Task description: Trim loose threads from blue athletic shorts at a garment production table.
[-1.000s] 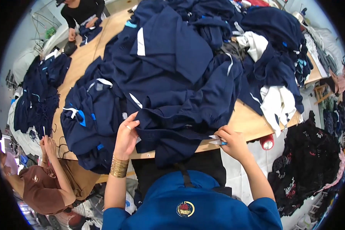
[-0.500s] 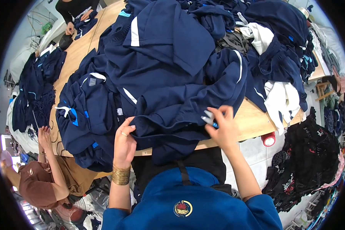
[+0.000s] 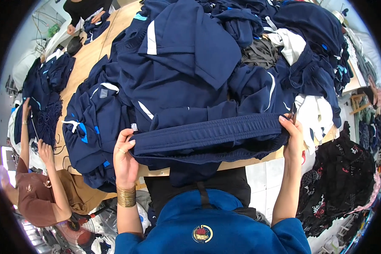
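Observation:
The elastic waistband (image 3: 211,132) of a pair of navy trousers is stretched sideways between my hands, its opening facing me. My left hand (image 3: 126,163) pinches the waistband's left end between thumb and fingers. At the other end my right hand (image 3: 293,142) grips the waistband, thumb on top. Small thread snips (image 3: 293,113) stay in that same hand, their dark tips poking up beyond the fingers and the rest hidden. The trousers' body lies away from me, with a white stripe (image 3: 271,91) that seems to run along one leg.
Navy garments (image 3: 178,72) are heaped over the wooden table (image 3: 82,59). White cloth (image 3: 313,116) hangs at the table's right edge, and a pile of black patterned clothing (image 3: 338,182) lies beyond it. One co-worker (image 3: 40,194) handles clothes on the left; another (image 3: 86,10) works at the far left.
My right hand has moved right and up from the middle of the waistband and taken hold of its right end. The waistband, slack before, is now pulled taut. My left hand shifted slightly left.

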Demonstrator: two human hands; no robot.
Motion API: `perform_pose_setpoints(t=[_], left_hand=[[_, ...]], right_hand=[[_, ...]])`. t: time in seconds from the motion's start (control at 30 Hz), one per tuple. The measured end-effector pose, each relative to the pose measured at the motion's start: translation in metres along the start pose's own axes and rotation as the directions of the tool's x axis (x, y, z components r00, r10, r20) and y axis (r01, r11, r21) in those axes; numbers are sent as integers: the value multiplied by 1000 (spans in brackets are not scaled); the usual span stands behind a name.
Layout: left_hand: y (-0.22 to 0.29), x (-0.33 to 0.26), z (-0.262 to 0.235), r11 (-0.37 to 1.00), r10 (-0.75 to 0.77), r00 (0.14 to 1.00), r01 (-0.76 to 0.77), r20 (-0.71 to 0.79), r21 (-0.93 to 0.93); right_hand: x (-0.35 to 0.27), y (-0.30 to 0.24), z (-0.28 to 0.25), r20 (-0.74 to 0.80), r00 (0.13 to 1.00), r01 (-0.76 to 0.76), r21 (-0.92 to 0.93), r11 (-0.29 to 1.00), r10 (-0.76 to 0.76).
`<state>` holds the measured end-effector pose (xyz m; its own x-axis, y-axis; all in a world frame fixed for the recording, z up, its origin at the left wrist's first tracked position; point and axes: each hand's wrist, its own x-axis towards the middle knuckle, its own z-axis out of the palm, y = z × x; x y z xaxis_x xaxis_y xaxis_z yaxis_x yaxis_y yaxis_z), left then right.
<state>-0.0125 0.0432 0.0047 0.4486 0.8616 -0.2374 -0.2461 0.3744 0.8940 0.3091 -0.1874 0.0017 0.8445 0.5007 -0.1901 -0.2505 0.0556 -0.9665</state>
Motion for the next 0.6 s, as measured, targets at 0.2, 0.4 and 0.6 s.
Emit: perform_pose_setpoints(t=[0.2,0.4,0.6], left_hand=[[-2,2,3,1000,7,1000,-7,-13,8],[8,-6,16,998,53,997,-52,-47,23],[7,-9,16,995,56,997,-60,46,76]], right_hand=[[2,3,-1,-2,1000,-17,-6,1000,17],[-1,-1,-3,-43,998,-36,-22,999,35],[-4,-1,4,13,997,-73,-59,996,74]])
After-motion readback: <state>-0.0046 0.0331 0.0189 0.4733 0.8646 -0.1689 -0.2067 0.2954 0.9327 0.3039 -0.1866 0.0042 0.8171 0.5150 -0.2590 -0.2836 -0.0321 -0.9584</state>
